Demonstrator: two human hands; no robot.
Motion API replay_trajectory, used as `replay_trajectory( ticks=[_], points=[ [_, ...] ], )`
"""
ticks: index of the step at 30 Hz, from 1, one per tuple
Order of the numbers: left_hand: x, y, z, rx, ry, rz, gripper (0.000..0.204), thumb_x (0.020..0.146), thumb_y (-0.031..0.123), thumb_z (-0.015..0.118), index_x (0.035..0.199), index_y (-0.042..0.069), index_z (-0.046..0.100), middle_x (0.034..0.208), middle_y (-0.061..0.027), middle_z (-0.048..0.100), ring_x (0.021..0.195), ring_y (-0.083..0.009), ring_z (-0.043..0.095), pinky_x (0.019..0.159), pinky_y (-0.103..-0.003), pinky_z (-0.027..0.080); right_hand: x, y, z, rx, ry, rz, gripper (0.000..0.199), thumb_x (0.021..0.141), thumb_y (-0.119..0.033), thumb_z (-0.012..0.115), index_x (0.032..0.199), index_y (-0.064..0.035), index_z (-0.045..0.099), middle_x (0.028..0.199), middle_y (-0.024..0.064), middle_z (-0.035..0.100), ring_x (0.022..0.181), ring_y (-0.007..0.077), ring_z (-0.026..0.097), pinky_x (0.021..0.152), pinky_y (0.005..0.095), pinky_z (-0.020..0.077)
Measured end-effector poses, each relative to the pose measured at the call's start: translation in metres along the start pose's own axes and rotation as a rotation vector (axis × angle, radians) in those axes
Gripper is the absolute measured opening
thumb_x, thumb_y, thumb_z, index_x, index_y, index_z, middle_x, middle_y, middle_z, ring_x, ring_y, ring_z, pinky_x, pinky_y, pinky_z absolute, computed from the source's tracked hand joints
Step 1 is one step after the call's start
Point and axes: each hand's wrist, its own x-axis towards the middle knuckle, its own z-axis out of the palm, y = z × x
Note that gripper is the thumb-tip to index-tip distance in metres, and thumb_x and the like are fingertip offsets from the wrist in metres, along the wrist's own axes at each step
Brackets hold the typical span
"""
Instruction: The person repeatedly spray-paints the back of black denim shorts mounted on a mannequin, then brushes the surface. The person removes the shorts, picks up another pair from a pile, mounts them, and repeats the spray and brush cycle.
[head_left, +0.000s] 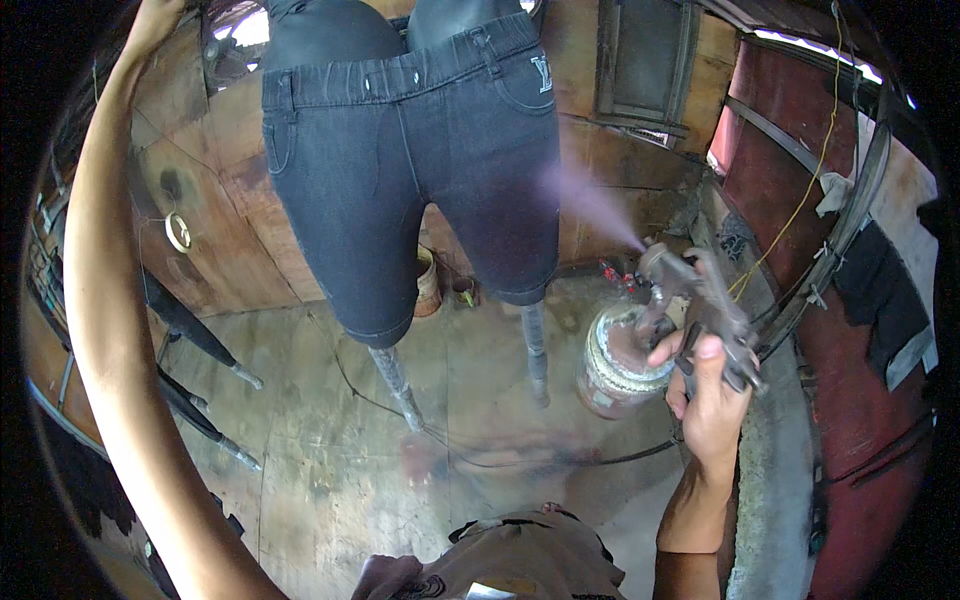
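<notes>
My right hand (715, 410) is wrapped around a spray gun (712, 295), a finger at its trigger. Under the gun hangs a round, paint-crusted jar (625, 370). From the nozzle a purple mist (600, 208) fans out toward the right leg of dark denim shorts (360, 170). These shorts are stretched over an inflated-looking dark leg form (335, 40), with thin grey supports (395, 385) below the hems. My left arm reaches up along the left side. Only part of my left hand (157, 15) shows at the top edge, near the form; its fingers are out of view.
A dark hose (560, 462) runs across the stained floor toward the right. Behind the shorts stands a worn bucket (428, 285). More dark leg forms (195, 330) are at the left. A yellow cord (812, 190) and dark cloth (872, 285) hang at the right.
</notes>
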Motion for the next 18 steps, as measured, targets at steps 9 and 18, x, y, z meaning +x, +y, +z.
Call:
replay_trajectory(
  ticks=[9,18],
  points=[
    [-0.006,-0.016,0.014,0.083,0.067,-0.163,0.019,0.098,0.007,0.066,0.112,-0.004,0.073,0.101,-0.0095,0.076,0.093,-0.0142,0.068,0.087,-0.032,0.054,-0.031,0.038,0.034,-0.356,-0.376,0.484,0.041,0.099,-0.036,0.066,0.119,0.0001,0.069,0.083,0.0133,0.074,0.074,0.0184,0.069,0.072,0.0345,0.0538],
    [-0.004,0.002,0.001,0.148,0.054,-0.090,0.018,0.096,0.010,0.070,0.107,-0.004,0.075,0.091,-0.0074,0.075,0.081,-0.0104,0.066,0.075,-0.028,0.054,-0.045,-0.037,0.063,0.222,-0.169,-0.011,0.045,0.107,-0.028,0.053,0.130,0.0104,0.057,0.085,0.0205,0.073,0.042,0.0042,0.042,0.038,0.0205,0.0313]
  ],
)
